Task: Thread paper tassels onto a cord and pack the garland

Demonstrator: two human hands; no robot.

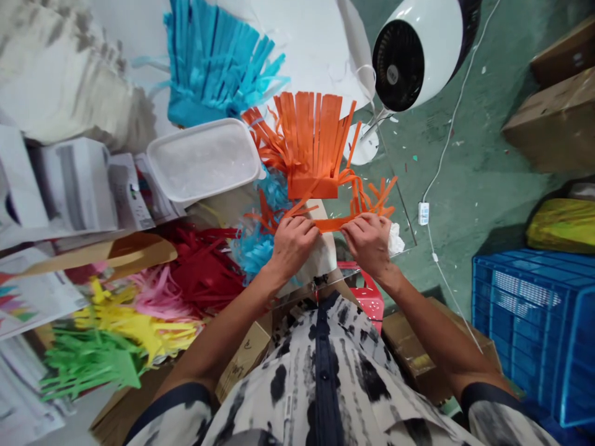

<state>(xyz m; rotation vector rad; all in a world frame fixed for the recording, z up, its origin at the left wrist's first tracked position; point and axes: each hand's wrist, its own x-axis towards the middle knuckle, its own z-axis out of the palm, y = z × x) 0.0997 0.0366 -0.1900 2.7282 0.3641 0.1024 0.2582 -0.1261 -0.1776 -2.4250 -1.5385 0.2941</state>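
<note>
An orange fringed strip (331, 224) is stretched level between my two hands, with loose fringe strands past both ends. My left hand (295, 241) pinches its left end, and my right hand (369, 240) pinches the right. Just beyond the strip lies a stack of orange fringed pieces (312, 186), its cut strands pointing away from me. A pale board or strip (324, 253) runs under the held strip towards my body. Light blue shredded strands (255, 254) lie beside my left hand. Some white crumpled material (396, 240) sits next to my right hand.
A white plastic tub (204, 161) and blue fringed pieces (209, 68) lie at the back left. Dark red strands (207, 269), yellow (139, 322) and green ones (93, 356) are heaped on the left. A fan (421, 56), a cable (449, 142) and a blue crate (525, 328) stand right.
</note>
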